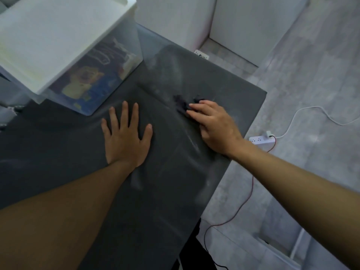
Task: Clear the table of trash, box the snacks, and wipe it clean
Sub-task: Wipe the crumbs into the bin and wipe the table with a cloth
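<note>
My left hand [125,136] lies flat on the dark grey table [78,152], fingers spread and straight. To its right, my right hand [215,124] presses down on a small dark cloth [181,103] that shows just beyond my fingertips, near the table's right edge. Pale smears streak the tabletop around both hands. At the upper left stands a translucent plastic box [101,75] with a white lid [48,39]; colourful snack packets show through its wall.
The table's right edge runs diagonally past my right wrist. On the concrete floor beyond lie a white power strip [261,140], a white cable [311,112] and a thin red wire [243,203]. White cabinets stand at the back.
</note>
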A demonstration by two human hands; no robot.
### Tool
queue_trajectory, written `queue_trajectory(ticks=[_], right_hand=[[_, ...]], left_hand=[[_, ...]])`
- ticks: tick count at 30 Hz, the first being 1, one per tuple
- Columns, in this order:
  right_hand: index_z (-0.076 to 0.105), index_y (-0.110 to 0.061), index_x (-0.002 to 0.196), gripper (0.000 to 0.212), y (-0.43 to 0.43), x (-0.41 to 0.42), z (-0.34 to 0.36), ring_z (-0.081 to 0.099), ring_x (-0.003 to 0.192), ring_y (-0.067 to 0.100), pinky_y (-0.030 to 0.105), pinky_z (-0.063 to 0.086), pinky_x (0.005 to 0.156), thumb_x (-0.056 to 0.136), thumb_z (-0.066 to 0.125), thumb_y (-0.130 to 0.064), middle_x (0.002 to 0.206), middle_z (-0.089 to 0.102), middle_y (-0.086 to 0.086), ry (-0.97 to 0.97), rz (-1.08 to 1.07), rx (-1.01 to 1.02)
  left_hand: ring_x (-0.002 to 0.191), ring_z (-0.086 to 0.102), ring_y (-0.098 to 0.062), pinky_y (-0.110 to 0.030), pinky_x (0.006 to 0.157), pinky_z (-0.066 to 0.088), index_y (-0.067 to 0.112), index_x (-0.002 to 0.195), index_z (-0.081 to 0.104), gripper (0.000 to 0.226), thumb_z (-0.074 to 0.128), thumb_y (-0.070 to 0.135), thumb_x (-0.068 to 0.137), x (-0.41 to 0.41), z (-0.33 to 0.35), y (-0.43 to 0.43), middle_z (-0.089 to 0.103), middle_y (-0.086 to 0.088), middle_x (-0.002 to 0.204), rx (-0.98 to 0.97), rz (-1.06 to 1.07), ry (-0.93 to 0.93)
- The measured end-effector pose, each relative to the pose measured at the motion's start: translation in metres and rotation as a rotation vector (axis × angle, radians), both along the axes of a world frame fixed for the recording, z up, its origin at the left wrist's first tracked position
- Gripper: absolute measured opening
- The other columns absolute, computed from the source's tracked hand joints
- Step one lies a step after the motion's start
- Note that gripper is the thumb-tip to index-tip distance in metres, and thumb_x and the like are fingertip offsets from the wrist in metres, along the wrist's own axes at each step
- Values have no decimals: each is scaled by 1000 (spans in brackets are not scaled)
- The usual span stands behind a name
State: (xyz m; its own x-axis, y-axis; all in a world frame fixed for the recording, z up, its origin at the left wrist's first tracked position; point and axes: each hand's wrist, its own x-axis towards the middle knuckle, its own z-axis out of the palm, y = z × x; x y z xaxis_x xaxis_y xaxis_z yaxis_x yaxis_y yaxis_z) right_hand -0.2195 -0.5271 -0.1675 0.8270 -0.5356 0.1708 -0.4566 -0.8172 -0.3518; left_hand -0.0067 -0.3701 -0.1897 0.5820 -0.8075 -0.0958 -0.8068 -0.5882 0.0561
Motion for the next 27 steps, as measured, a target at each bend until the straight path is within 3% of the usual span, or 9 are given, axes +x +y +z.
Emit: queue_trajectory(ticks=[2, 6, 8, 12, 14, 17, 18, 23, 27], right_hand=[[67, -7, 124, 41, -21, 5, -3, 53, 124, 37, 46, 41, 106, 86, 53, -2, 132, 62, 13, 4, -119, -27], [63, -10, 130, 43, -43, 45, -2, 44, 129, 30, 36, 35, 108, 91, 48, -4, 137, 57, 8, -58, -620, 117], [64, -13, 129, 45, -27, 66, 0, 44, 128, 30, 36, 35, 106, 87, 49, -6, 136, 58, 5, -49, -525, 129], [65, -13, 129, 43, -19, 73, 5, 47, 127, 30, 41, 39, 104, 88, 51, -10, 135, 59, 5, 21, -24, 94], [65, -13, 127, 40, -42, 82, 5, 48, 125, 31, 39, 39, 103, 90, 49, -10, 135, 59, 5, 14, -105, 59], [62, -14, 130, 41, -65, 106, 4, 43, 129, 27, 35, 35, 107, 93, 46, -9, 139, 55, 2, -19, -491, 154], [62, -14, 130, 42, -62, 116, 6, 41, 129, 26, 35, 35, 107, 92, 46, -9, 140, 54, 1, -15, -516, 174], [61, -16, 133, 44, -30, 120, 9, 42, 132, 24, 39, 35, 109, 92, 49, -8, 142, 54, 1, 47, 111, 136], [64, -18, 129, 39, -40, 120, 6, 44, 129, 24, 36, 34, 105, 93, 50, -12, 138, 56, 0, -1, -247, 119]], left_hand=[[153, -6, -30, -55, 122, 2, 30, 159, 2, 74, 11, 66, 95, 0, 0, 0, -1, 2, 168, 4, 2, -6], [153, -6, -30, -55, 122, 1, 30, 159, 1, 74, 10, 66, 95, 2, -1, -1, -1, 3, 168, 9, 1, -4], [153, -6, -30, -55, 122, 2, 30, 159, 1, 74, 11, 66, 95, 2, -2, -1, -1, 3, 168, 7, 5, -8], [153, -5, -31, -56, 122, 4, 30, 159, 2, 74, 12, 66, 95, 2, -3, -2, 0, 3, 168, 15, 11, -18], [153, -5, -31, -56, 122, 3, 30, 159, 1, 74, 11, 67, 95, 3, -4, -2, 0, 3, 168, 13, 9, -18], [153, -6, -29, -55, 122, 2, 30, 159, 1, 75, 10, 68, 95, 4, -5, -1, 0, 3, 168, 7, 5, -12], [153, -6, -29, -54, 122, 1, 30, 159, 1, 75, 10, 68, 95, 5, -5, -2, 0, 3, 168, 6, 7, -14], [154, -4, -29, -54, 122, 4, 28, 159, 1, 77, 13, 68, 95, 4, -5, -2, 1, 3, 168, 12, 17, -20], [154, -6, -24, -51, 123, 1, 22, 160, 2, 85, 18, 71, 92, 5, -2, -1, 0, 5, 168, -15, 27, 17]])
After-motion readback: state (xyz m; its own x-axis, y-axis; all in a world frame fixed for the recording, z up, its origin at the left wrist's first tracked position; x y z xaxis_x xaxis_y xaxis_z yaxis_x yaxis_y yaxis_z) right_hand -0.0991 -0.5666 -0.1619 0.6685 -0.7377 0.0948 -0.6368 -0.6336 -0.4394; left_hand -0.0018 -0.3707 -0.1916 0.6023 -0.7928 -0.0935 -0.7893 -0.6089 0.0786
